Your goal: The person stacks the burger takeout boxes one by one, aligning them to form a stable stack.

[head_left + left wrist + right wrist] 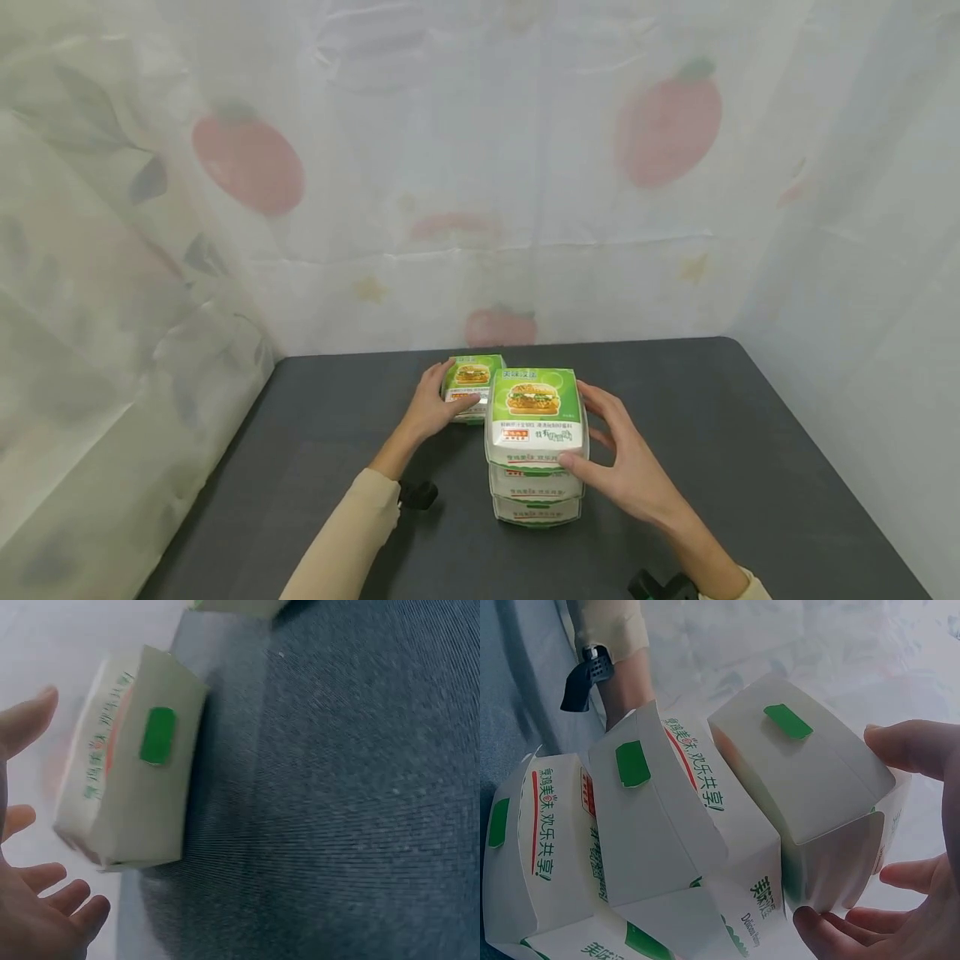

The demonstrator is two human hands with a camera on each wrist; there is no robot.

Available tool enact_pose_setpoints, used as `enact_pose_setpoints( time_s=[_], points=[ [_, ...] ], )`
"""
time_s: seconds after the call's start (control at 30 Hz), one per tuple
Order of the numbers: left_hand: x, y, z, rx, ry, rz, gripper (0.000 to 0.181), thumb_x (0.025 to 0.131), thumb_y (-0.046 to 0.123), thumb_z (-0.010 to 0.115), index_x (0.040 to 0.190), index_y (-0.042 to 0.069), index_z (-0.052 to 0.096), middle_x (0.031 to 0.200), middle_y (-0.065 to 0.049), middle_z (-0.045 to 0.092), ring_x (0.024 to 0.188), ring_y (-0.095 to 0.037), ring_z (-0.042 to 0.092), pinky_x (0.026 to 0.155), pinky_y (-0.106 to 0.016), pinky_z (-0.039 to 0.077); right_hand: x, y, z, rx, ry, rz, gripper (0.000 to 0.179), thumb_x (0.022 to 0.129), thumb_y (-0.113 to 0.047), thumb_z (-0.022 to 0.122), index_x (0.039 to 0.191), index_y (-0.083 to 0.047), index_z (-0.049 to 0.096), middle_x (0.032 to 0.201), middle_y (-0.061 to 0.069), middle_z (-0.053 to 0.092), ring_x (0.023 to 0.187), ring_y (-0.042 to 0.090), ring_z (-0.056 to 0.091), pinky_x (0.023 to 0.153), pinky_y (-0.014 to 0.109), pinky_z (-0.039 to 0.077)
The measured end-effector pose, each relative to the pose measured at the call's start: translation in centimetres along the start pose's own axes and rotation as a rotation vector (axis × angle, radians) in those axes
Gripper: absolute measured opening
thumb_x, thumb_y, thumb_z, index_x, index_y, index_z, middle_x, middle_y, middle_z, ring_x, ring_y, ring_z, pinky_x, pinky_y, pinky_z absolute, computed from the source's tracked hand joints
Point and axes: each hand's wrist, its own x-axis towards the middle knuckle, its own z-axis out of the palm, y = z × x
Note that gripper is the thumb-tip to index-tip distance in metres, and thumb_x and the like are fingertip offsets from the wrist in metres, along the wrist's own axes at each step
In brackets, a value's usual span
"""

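Note:
Three white-and-green burger boxes form a stack at the middle of the table. My right hand [626, 462] grips the top burger box [534, 404], thumb on the near side and fingers on the right; in the right wrist view this box [802, 765] sits askew over the middle box [667, 825]. Beneath them is the lowest box [536, 510]. Another burger box [474, 375] stands behind the stack, to its left. Around it my left hand [431, 408] is spread, and the left wrist view shows a gap between the fingers [67, 896] and that box [146, 772].
The dark grey table [315, 467] is bordered by a pale hanging sheet [480, 167] with fruit prints at the back. Similar sheets hang on the left and right sides. A black device [416, 495] is strapped to the left wrist.

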Motion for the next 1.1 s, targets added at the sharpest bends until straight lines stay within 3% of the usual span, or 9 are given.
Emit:
enact_pose_setpoints(
  time_s=[0.43,0.73,0.93,1.1],
  points=[
    [0.2,-1.0,1.0,-0.024,-0.001,0.0,0.101,0.079,0.044,0.088,0.157,0.006,0.036,0.161,-0.026,0.028,0.146,-0.045,0.03,0.111,-0.063,0.032,-0.2,0.1,-0.1,0.002,0.001,0.01,0.088,0.091,-0.02,0.079,0.162,-0.018,0.025,0.159,0.003,0.028,0.145,0.03,0.032,0.106,0.036,0.044],
    [0.0,-0.8,1.1,-0.02,0.009,0.02,0.1,0.081,0.044,0.087,0.157,0.004,0.037,0.159,-0.022,0.034,0.145,-0.041,0.034,0.111,-0.061,0.033,-0.1,0.1,-0.1,-0.002,-0.002,0.008,0.087,0.092,-0.02,0.078,0.161,-0.023,0.026,0.16,0.002,0.027,0.145,0.03,0.031,0.106,0.038,0.044],
    [-0.2,-0.9,1.1,-0.028,0.022,0.0,0.1,0.08,0.047,0.087,0.157,0.008,0.038,0.16,-0.02,0.034,0.145,-0.041,0.034,0.11,-0.061,0.034,-0.1,0.1,0.0,-0.012,-0.004,0.008,0.086,0.092,-0.02,0.078,0.161,-0.025,0.027,0.159,0.002,0.028,0.144,0.029,0.032,0.106,0.048,0.044],
    [-0.3,-0.7,0.8,-0.048,0.027,-0.024,0.099,0.08,0.049,0.086,0.158,0.011,0.038,0.161,-0.017,0.033,0.146,-0.039,0.033,0.111,-0.06,0.033,-0.1,0.0,0.0,-0.014,-0.003,0.012,0.086,0.092,-0.021,0.078,0.161,-0.025,0.027,0.159,0.001,0.028,0.144,0.029,0.032,0.106,0.047,0.044]
  ],
)
